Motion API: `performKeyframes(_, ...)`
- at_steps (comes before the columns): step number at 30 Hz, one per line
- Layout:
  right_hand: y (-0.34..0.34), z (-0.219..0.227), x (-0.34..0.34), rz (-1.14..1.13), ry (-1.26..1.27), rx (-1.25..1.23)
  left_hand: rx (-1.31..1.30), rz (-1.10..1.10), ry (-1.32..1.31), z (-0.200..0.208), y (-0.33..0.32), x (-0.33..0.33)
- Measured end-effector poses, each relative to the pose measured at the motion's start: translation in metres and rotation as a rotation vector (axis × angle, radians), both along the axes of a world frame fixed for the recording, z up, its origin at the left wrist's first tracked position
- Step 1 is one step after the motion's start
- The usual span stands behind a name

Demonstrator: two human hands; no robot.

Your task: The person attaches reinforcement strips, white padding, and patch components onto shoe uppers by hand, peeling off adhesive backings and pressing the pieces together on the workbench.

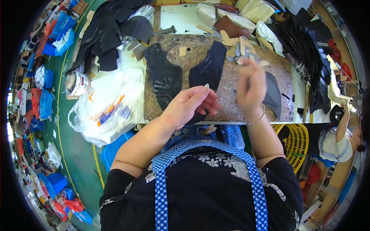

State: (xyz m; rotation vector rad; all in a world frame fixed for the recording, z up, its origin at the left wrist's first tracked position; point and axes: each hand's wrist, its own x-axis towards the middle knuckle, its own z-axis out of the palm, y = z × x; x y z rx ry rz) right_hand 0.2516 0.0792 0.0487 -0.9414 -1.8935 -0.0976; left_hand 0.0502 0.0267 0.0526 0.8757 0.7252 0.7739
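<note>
My left hand (189, 104) is over the near edge of a mottled stone slab (235, 109), fingers curled and thumb along the top. A pale spot shows at the thumb tip; whether it is a nail or a small held piece is unclear. Beneath lies the lower part of a dark, shaped piece (208, 63). A glossy black shaped piece (163, 71) lies left of it. My right hand (251, 86) is raised over the slab's right side, its fingers smeared by motion, near a pile of small beige and grey strips (241, 48). Right of it lies a dark grey curved piece (271, 94).
A brush (137, 50), a tub (78, 83) and a white plastic bag (111, 109) lie left of the slab. Stacked black pieces (102, 32) and more black material (304, 42) flank it. A yellow basket (295, 146) stands at lower right; another person (339, 140) is beyond.
</note>
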Motion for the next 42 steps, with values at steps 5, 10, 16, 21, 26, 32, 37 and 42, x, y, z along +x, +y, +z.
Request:
performKeyframes(5, -0.038, 0.020, -0.039, 0.470, 0.009, -0.276, 0.046, 0.267, -0.023, -0.009, -0.011, 0.000)
performKeyframes(10, -0.033, 0.007, -0.034, 0.396, 0.717, -0.992, 0.250, 0.115, 0.337, -0.006, -0.023, -0.009)
performKeyframes(16, -0.037, 0.021, -0.047, 0.297, 0.074, -0.242, 0.779, 0.502, 0.559, -0.005, -0.023, -0.010)
performKeyframes(21, -0.045, 0.020, -0.062, 0.381, 0.124, -0.296, 0.377, 0.504, 0.217, -0.002, -0.028, -0.008)
performKeyframes(26, -0.038, 0.024, -0.052, 0.420, -0.043, -0.283, 0.451, 0.504, 0.393, -0.004, -0.032, -0.008)
performKeyframes(32, -0.053, 0.014, -0.052, 0.324, 0.132, -0.596, 0.508, 0.435, 0.516, -0.001, -0.033, -0.009)
performKeyframes(37, -0.026, -0.002, -0.008, 0.123, 1.076, -1.158, 0.178, 0.205, 0.225, -0.005, -0.032, -0.019)
performKeyframes(42, -0.041, 0.024, -0.001, 0.456, -0.247, -0.796, -0.277, 0.222, -0.021, -0.010, -0.026, -0.028)
